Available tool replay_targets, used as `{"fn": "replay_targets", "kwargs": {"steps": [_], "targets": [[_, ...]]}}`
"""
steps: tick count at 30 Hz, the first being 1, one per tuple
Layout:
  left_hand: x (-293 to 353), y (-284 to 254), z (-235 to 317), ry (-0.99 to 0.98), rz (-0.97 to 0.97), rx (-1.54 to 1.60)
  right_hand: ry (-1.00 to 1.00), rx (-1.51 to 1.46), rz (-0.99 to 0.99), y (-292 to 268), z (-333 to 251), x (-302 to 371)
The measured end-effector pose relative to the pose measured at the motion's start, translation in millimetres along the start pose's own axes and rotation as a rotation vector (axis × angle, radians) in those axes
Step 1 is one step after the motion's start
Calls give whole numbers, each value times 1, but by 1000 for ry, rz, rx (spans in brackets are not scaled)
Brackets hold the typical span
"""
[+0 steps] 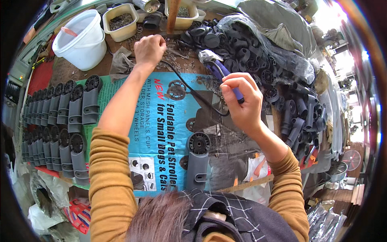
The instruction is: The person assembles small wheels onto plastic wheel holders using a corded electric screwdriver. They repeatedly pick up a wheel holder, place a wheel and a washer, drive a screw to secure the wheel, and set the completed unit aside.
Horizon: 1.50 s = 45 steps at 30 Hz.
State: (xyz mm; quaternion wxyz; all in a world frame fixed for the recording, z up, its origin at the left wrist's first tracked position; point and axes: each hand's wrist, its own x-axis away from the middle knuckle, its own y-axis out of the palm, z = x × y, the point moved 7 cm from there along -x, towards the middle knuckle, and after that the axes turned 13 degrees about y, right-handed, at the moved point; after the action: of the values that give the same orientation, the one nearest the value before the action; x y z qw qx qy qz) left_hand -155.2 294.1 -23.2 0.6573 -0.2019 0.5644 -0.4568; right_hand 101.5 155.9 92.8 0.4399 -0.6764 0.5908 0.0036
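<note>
My left hand (150, 50) is closed above small metal washers (177, 51) scattered at the far side of the bench; anything in its fingers is hidden. My right hand (244, 101) is closed around a slim purple hand tool (219, 69), which tilts away to the far left. A black cable (186, 85) loops from beside the tool toward my left hand. In front of me, a grey plastic tube part with a round black ribbed end (198, 155) lies on a blue printed sheet (155, 121).
Similar grey parts (68, 105) stand in two rows at left. Black plastic fittings (242, 48) are heaped at far right, partly under clear plastic, with tubes (302, 117) nearer. A white bucket (82, 44) and small-parts tubs (121, 22) stand behind, beside a wooden post (173, 16).
</note>
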Motion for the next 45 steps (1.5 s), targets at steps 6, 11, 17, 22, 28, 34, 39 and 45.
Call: {"fn": "replay_targets", "kwargs": {"steps": [6, 11, 17, 22, 28, 34, 39, 45], "targets": [[7, 1, -14, -55, -112, -58, 63, -46, 1, -8, -8, 4], [-4, 22, -24, -192, -178, -69, 33, 18, 23, -30, -17, 18], [7, 16, -58, -351, -312, -109, 92, 52, 61, -53, -4, 34], [10, 20, -56, -240, -227, -144, 126, 29, 42, -49, -1, 37], [1, 31, -43, -144, -192, -55, 120, 48, 21, -41, -2, 36], [14, -46, 39, 29, 108, 377, 105, -5, 62, -39, -11, 36], [97, -104, 154, 280, 97, 629, 339, -294, -78, -10, -6, 39], [149, -112, 191, 143, 16, 786, 369, -326, -166, -9, -5, 77]]}}
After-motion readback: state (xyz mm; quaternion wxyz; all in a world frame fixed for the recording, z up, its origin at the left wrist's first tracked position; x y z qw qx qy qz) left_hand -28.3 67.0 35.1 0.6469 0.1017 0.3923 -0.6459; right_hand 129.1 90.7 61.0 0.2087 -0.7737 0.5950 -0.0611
